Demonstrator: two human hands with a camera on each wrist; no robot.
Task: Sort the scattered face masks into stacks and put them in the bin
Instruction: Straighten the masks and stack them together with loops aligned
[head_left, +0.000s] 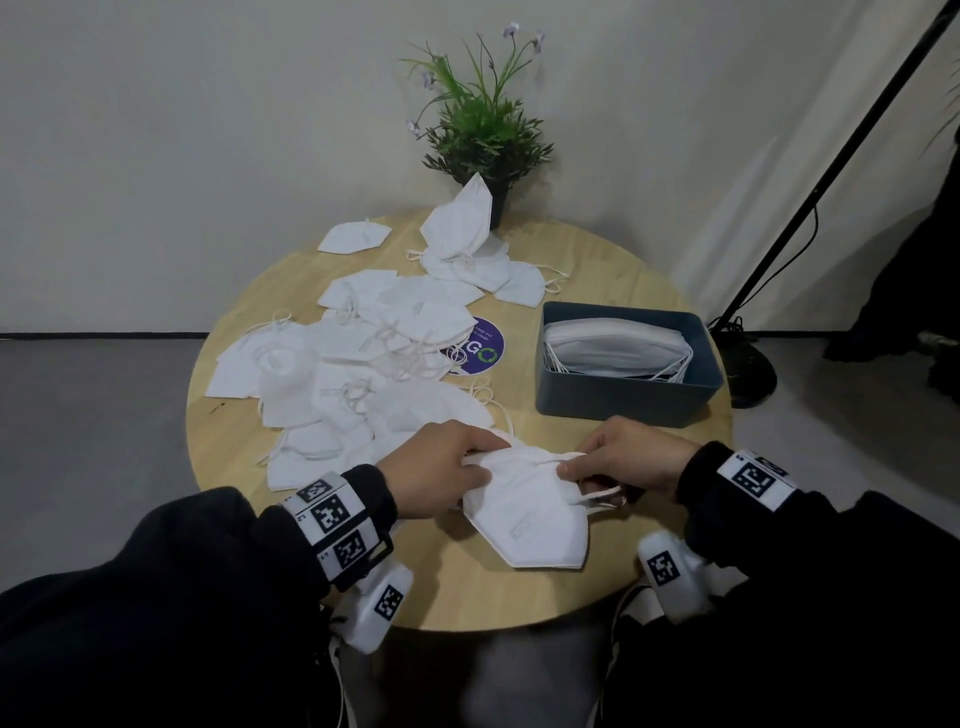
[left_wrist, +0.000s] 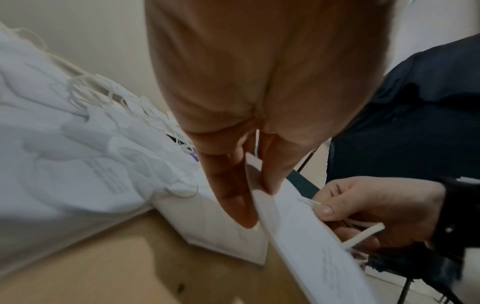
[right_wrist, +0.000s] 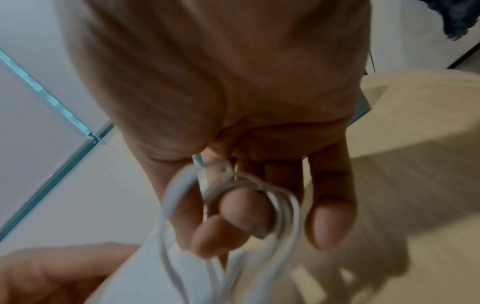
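Observation:
A folded white face mask hangs over the near part of the round wooden table, held between both hands. My left hand pinches its left top edge. My right hand pinches the right top edge, with the ear loops wound around its fingers. Many more white masks lie scattered over the table's left and middle. A grey-blue bin at the right holds a stack of masks.
A potted plant stands at the table's far edge with masks leaning against it. A purple round sticker lies mid-table. A black stand pole rises at the right, its base on the floor beside the table.

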